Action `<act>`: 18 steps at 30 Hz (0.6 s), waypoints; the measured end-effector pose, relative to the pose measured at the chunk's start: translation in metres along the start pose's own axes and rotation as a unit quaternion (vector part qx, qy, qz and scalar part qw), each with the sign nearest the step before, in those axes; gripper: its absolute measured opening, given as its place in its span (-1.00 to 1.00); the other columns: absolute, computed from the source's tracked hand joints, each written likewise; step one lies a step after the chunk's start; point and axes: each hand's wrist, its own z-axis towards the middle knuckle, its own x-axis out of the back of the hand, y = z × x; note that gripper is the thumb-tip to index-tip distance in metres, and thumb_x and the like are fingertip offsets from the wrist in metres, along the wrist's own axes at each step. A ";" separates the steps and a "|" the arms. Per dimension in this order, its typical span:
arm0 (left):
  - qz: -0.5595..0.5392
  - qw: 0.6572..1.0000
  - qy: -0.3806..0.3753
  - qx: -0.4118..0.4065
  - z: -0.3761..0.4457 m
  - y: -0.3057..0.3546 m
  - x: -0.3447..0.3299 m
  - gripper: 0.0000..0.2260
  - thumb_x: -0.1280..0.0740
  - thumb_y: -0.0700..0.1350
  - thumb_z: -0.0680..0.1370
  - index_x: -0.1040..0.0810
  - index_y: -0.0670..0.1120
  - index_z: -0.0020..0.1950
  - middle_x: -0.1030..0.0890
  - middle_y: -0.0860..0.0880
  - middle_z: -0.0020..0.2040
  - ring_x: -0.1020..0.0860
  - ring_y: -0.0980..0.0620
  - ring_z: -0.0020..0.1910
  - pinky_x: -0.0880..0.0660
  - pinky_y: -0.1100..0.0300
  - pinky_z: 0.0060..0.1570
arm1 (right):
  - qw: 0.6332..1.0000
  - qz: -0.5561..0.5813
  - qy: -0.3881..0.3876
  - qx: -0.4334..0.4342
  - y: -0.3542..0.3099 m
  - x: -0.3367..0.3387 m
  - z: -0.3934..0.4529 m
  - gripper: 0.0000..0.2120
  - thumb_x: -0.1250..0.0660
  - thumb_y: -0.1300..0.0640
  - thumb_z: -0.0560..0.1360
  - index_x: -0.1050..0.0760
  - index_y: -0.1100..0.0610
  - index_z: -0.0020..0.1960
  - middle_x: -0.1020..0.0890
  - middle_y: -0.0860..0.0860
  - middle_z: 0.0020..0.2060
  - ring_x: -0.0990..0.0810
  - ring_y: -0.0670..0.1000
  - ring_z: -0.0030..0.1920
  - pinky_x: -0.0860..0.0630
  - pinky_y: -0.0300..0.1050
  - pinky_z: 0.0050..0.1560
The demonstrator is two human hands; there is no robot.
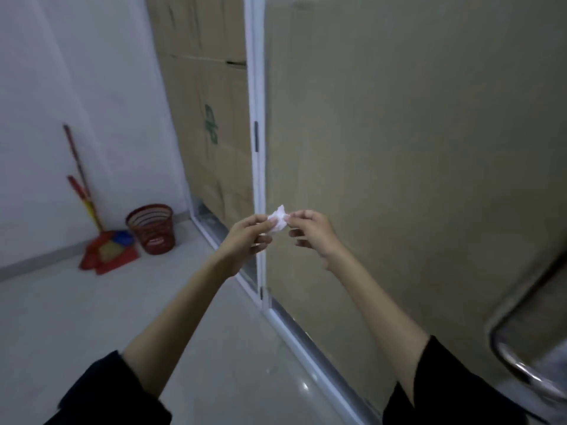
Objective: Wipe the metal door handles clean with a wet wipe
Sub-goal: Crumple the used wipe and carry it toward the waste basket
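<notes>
A small crumpled white wet wipe (278, 221) is held out in front of the body, between both hands, at roughly the height of the lower part of a glass door. It is pinched at its left edge by the thumb and fingertips of the left hand (245, 240), whose remaining fingers are curled under. Its right edge is pinched by the thumb and forefinger of the right hand (310, 233); the other fingers of that hand are loosely bent below. Both forearms are bare, with dark sleeves (116, 391) pushed up near the elbows.

The wipe is seen directly in front of the white door frame (257, 148), well apart from the curved metal door handle (518, 369), which shows at the lower right edge and is partly cut off by the picture border. Brown cardboard (211, 118) is seen behind the glass panels, with green printing on one sheet.

At the left, against the white wall, a red wastebasket (151, 228) stands on the pale floor (76, 308), just beside a red dustpan (104, 256) and a broom (80, 179) leaning upright.
</notes>
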 end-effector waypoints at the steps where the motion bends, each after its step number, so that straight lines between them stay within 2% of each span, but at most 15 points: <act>1: -0.012 1.000 0.010 0.007 0.012 -0.002 0.020 -0.91 -0.30 -0.11 0.57 -0.51 -0.08 -0.11 -0.43 0.06 -0.38 -0.36 0.20 -0.49 -0.29 0.41 -0.48 | 0.999 0.014 -0.011 -0.027 0.001 -0.018 0.022 -0.93 -0.33 0.20 0.51 -0.50 0.09 -0.15 -0.55 -0.01 -0.30 -0.49 -0.08 -0.34 -0.45 -0.29 -0.33; 4: -0.056 0.998 0.041 0.012 0.045 -0.006 0.080 -0.88 -0.27 -0.09 0.58 -0.49 -0.08 -0.13 -0.34 0.07 -0.45 -0.27 0.20 -0.53 -0.19 0.40 -0.54 | 0.990 0.082 -0.054 -0.098 -0.001 -0.074 0.074 -0.89 -0.26 0.26 0.51 -0.54 0.17 -0.15 -0.60 0.03 -0.32 -0.59 -0.04 -0.30 -0.57 -0.24 -0.25; 6: -0.068 0.994 0.082 0.026 0.070 -0.003 0.133 -0.88 -0.27 -0.05 0.58 -0.49 -0.07 -0.09 -0.37 0.05 -0.42 -0.28 0.18 -0.50 -0.20 0.37 -0.49 | 0.982 0.124 -0.076 -0.120 -0.003 -0.124 0.114 -0.84 -0.23 0.30 0.51 -0.57 0.24 -0.17 -0.63 0.07 -0.38 -0.63 -0.01 -0.35 -0.60 -0.26 -0.30; 8: -0.074 0.990 0.107 0.052 0.084 -0.001 0.153 -0.85 -0.26 -0.02 0.58 -0.53 -0.06 -0.09 -0.40 0.02 -0.40 -0.31 0.17 -0.49 -0.21 0.35 -0.47 | 0.978 0.144 -0.080 -0.124 -0.005 -0.141 0.130 -0.87 -0.24 0.33 0.51 -0.57 0.30 -0.13 -0.62 0.11 -0.38 -0.61 -0.04 -0.42 -0.56 -0.32 -0.38; 11: -0.123 0.980 0.138 0.078 0.111 0.005 0.203 -0.66 -0.24 -0.02 0.59 -0.66 -0.05 -0.32 -0.44 0.06 -0.49 -0.33 0.15 -0.44 -0.25 0.31 -0.37 | 0.978 0.143 -0.080 -0.126 -0.010 -0.187 0.164 -0.92 -0.29 0.38 0.48 -0.55 0.33 -0.15 -0.59 0.08 -0.41 -0.52 -0.12 -0.49 -0.49 -0.39 -0.42; 12: -0.129 0.978 0.143 0.083 0.117 0.008 0.216 -0.66 -0.24 -0.03 0.59 -0.66 -0.04 -0.31 -0.49 0.05 -0.47 -0.37 0.13 -0.39 -0.30 0.30 -0.32 | 0.977 0.150 -0.080 -0.128 -0.012 -0.201 0.174 -0.92 -0.30 0.39 0.48 -0.55 0.33 -0.16 -0.58 0.08 -0.39 -0.51 -0.13 -0.50 -0.50 -0.39 -0.41; 14: -0.137 0.976 0.148 0.087 0.130 0.015 0.243 -0.79 -0.23 -0.07 0.60 -0.61 -0.05 -0.13 -0.58 0.03 -0.34 -0.47 0.11 -0.28 -0.41 0.28 -0.18 | 0.973 0.174 -0.078 -0.131 -0.016 -0.225 0.197 -0.91 -0.28 0.39 0.49 -0.53 0.34 -0.17 -0.55 0.11 -0.32 -0.50 -0.11 -0.47 -0.53 -0.39 -0.40; 16: -0.148 0.975 0.150 0.068 0.146 0.020 0.270 -0.84 -0.22 -0.14 0.60 -0.57 -0.16 0.02 -0.59 0.00 -0.29 -0.51 0.14 -0.34 -0.45 0.31 -0.21 | 0.968 0.197 -0.074 -0.136 -0.019 -0.249 0.223 -0.91 -0.25 0.39 0.52 -0.51 0.31 -0.13 -0.53 0.13 -0.29 -0.49 -0.08 -0.41 -0.55 -0.37 -0.41; 18: -0.151 0.975 0.161 0.038 0.164 0.020 0.301 -0.87 -0.23 -0.23 0.59 -0.56 -0.22 -0.03 -0.60 -0.04 -0.26 -0.55 0.16 -0.40 -0.52 0.33 -0.25 | 0.966 0.205 -0.073 -0.142 -0.020 -0.275 0.251 -0.89 -0.20 0.40 0.54 -0.46 0.27 0.00 -0.50 0.15 -0.28 -0.47 -0.03 -0.36 -0.55 -0.34 -0.45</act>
